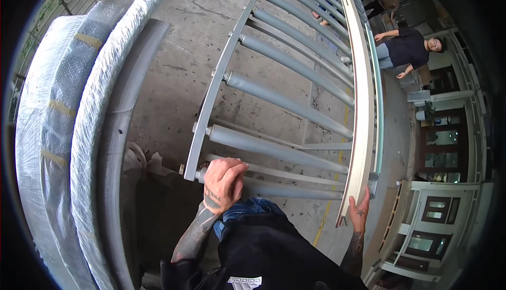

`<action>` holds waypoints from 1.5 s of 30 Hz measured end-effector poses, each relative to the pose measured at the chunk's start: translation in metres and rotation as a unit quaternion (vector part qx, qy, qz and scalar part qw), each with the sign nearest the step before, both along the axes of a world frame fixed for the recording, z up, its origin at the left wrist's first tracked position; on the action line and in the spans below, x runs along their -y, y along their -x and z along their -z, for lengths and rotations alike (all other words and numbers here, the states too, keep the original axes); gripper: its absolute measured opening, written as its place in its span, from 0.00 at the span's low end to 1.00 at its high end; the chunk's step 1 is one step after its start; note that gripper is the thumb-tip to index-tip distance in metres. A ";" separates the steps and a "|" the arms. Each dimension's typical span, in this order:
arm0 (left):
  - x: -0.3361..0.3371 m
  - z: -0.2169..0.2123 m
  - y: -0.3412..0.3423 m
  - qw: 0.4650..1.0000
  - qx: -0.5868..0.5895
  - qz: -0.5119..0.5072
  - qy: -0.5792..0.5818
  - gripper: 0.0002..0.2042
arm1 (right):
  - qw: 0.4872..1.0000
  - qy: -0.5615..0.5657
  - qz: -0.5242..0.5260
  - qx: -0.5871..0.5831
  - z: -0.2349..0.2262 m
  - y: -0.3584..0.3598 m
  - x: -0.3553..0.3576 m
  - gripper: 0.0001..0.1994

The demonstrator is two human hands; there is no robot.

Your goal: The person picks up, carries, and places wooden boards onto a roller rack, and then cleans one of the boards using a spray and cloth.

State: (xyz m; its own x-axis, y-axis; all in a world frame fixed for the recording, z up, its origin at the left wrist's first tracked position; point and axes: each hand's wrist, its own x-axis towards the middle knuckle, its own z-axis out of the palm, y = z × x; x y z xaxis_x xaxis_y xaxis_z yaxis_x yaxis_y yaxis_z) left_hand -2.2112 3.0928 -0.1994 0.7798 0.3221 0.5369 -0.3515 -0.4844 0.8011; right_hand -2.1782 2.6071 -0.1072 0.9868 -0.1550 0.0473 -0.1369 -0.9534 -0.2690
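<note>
Presently, at far left, long bundles wrapped in clear film lie along the concrete floor, apart from the work. The left hand sits on the nearest grey roller of the conveyor rack, fingers curled together over the roller's end by the left rail. To the right, the right hand cups the near end of a long pale profile lying along the rack's right rail, fingers pressed against its underside. The profile appears stiff, lengthy and probably light; smooth faces may slip, so gripping its edges seems advisable. A bystander stands beyond.
</note>
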 end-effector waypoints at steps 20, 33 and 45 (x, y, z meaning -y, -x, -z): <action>-0.020 0.015 -0.009 0.994 -0.093 0.049 -0.010 0.11 | 0.984 -0.089 0.112 -0.107 -0.011 -0.010 0.030 0.30; -0.014 0.014 -0.008 0.986 -0.126 0.079 -0.082 0.12 | 0.978 -0.181 0.081 -0.067 -0.005 -0.003 0.051 0.23; -0.007 0.007 -0.009 0.974 -0.148 0.065 -0.159 0.12 | 0.985 -0.155 0.064 -0.027 -0.036 -0.009 0.040 0.22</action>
